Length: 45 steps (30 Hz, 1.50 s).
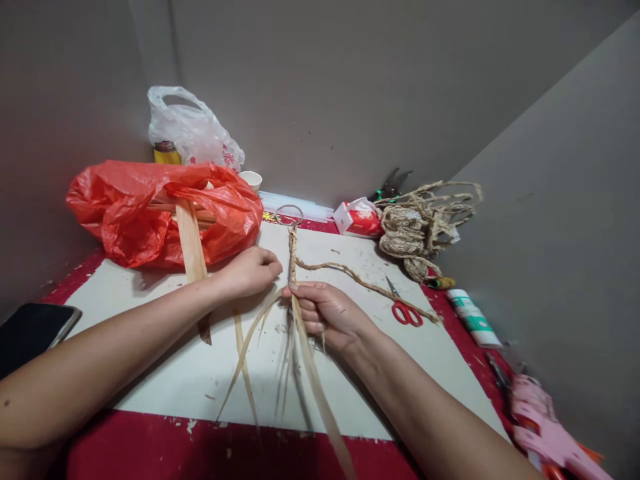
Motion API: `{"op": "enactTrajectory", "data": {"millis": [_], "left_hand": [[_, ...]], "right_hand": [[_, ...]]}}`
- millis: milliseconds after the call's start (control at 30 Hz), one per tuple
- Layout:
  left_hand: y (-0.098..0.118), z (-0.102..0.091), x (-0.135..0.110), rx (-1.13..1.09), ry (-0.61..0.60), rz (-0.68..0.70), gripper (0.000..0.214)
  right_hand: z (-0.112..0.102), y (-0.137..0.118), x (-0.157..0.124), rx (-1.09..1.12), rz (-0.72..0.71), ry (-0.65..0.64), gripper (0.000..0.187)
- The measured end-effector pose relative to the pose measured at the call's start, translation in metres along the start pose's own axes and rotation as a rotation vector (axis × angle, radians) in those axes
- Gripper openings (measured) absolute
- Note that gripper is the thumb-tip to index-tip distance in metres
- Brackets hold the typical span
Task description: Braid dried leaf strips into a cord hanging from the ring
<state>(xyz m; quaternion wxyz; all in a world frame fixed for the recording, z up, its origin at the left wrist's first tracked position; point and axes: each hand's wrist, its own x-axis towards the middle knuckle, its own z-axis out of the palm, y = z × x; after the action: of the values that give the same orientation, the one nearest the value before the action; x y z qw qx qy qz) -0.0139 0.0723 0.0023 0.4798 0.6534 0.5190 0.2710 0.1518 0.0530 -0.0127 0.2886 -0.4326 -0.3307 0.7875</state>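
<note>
Right hand (327, 313) pinching one braid (293, 257); left hand (253, 270) beside; one ring (289, 206) atop

Light tan is seen in the braid (293, 257) and its strips (316, 383). The bench (125, 440) is coloured dark red. Near its far left corner, the bag (125, 213) is coloured orange-red; by its right edge, the white roll (474, 319) is banded with green.

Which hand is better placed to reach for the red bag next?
Probably the left hand: it is nearer the red bag and seems empty, while the right hand pinches the braid.
</note>
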Motion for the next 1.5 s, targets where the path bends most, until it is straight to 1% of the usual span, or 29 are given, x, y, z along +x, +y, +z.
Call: {"op": "enactTrajectory", "data": {"millis": [33,133,167,233,300,333,400,467,533,600,667,800,1000,1167,1333,1433,1500], "left_hand": [[-0.003,0.003,0.002,-0.064,-0.021,-0.003,0.018],[-0.009,0.014,0.002,-0.273,-0.21,-0.116,0.025],[-0.009,0.017,0.002,-0.308,-0.234,-0.145,0.025],[-0.008,0.02,0.001,-0.311,-0.227,-0.163,0.023],[-0.006,0.018,0.002,-0.278,-0.214,-0.135,0.024],[-0.004,0.017,0.002,-0.26,-0.219,-0.125,0.025],[-0.002,0.014,0.003,-0.222,-0.231,-0.126,0.026],[-0.001,0.013,0.003,-0.207,-0.245,-0.136,0.026],[-0.002,0.013,0.002,-0.237,-0.285,-0.145,0.023],[-0.003,0.013,0.001,-0.301,-0.332,-0.16,0.019],[-0.003,0.014,0.0,-0.367,-0.344,-0.183,0.017],[-0.003,0.015,0.001,-0.402,-0.283,-0.236,0.016],[-0.003,0.02,0.0,-0.398,-0.233,-0.245,0.016],[-0.002,0.023,0.0,-0.346,-0.169,-0.213,0.017],[-0.003,0.025,-0.001,-0.335,-0.153,-0.199,0.018],[-0.005,0.025,-0.001,-0.418,-0.16,-0.19,0.02],[-0.006,0.024,-0.002,-0.514,-0.201,-0.197,0.025]], "right_hand": [[-0.001,-0.001,0.0,-0.009,0.004,-0.014,0.013],[-0.003,-0.006,-0.001,-0.061,0.027,-0.073,0.015],[-0.005,-0.007,-0.001,-0.088,0.037,-0.094,0.017],[-0.009,-0.011,-0.002,-0.165,0.057,-0.124,0.02],[-0.013,-0.014,-0.003,-0.29,0.049,-0.134,0.024],[-0.015,-0.015,-0.003,-0.381,0.022,-0.127,0.026],[-0.016,-0.016,-0.004,-0.617,-0.089,-0.091,0.027],[-0.015,-0.016,-0.004,-0.873,-0.222,-0.041,0.025],[-0.012,-0.015,-0.005,-1.075,-0.303,0.022,0.023],[-0.01,-0.014,-0.006,-1.201,-0.336,0.082,0.023],[-0.009,-0.013,-0.007,-1.282,-0.369,0.12,0.025],[-0.006,-0.011,-0.01,-1.4,-0.427,0.173,0.027],[0.001,-0.009,-0.014,-1.556,-0.417,0.279,0.028],[0.0,-0.019,-0.022,-1.61,-0.392,0.25,0.029],[0.002,-0.027,-0.031,-1.647,-0.403,0.282,0.028],[0.007,-0.022,-0.032,-1.61,-0.42,0.223,0.03],[0.011,-0.015,-0.031,-1.614,-0.421,0.203,0.031]]}}
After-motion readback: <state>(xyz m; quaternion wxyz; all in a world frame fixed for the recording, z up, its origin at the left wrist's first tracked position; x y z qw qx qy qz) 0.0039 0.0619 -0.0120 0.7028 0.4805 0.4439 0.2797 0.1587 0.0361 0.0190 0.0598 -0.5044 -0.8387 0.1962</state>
